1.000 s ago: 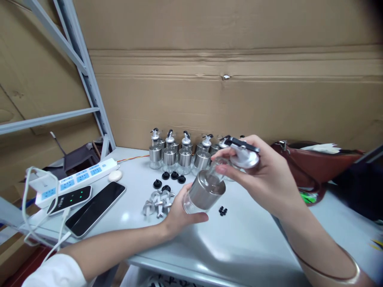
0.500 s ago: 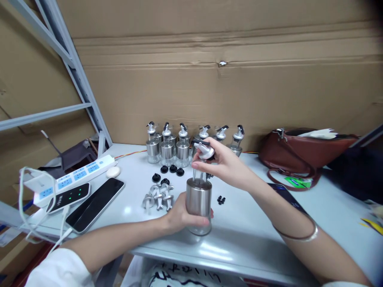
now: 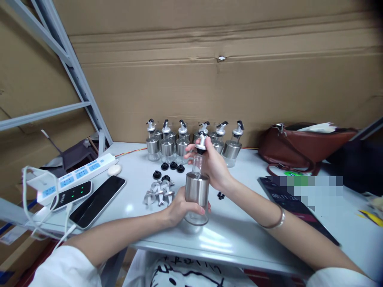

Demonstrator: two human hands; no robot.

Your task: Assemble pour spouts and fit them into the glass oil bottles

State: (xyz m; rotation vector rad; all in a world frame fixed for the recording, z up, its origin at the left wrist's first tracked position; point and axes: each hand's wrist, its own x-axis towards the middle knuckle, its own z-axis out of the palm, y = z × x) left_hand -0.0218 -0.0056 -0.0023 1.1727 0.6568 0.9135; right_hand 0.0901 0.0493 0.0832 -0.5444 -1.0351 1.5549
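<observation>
My left hand (image 3: 183,207) is wrapped around the lower body of a glass oil bottle (image 3: 197,189) with a brushed-metal sleeve, upright near the table's front edge. A silver and black pourer spout (image 3: 201,142) sits at the top of its neck. My right hand (image 3: 216,161) is closed on this spout, thumb on the right and fingers curled behind. Left of the bottle lie several silver pourer pieces (image 3: 160,192) in a heap. Several black stopper discs (image 3: 172,165) are just beyond them. Small black parts (image 3: 220,195) lie right of the bottle, close to my right forearm.
Bottles with spouts (image 3: 166,145) line the back by the cardboard wall (image 3: 209,87). To the left are a power strip (image 3: 80,173), a phone (image 3: 97,201) and a white round object (image 3: 114,170). A brown bag (image 3: 287,149) and a dark tablet-like screen (image 3: 287,203) are at right.
The spout has turned and stands straight on the neck. My right hand has shifted from above to the neck's right side, its forearm lower. The left hand keeps its grip.
</observation>
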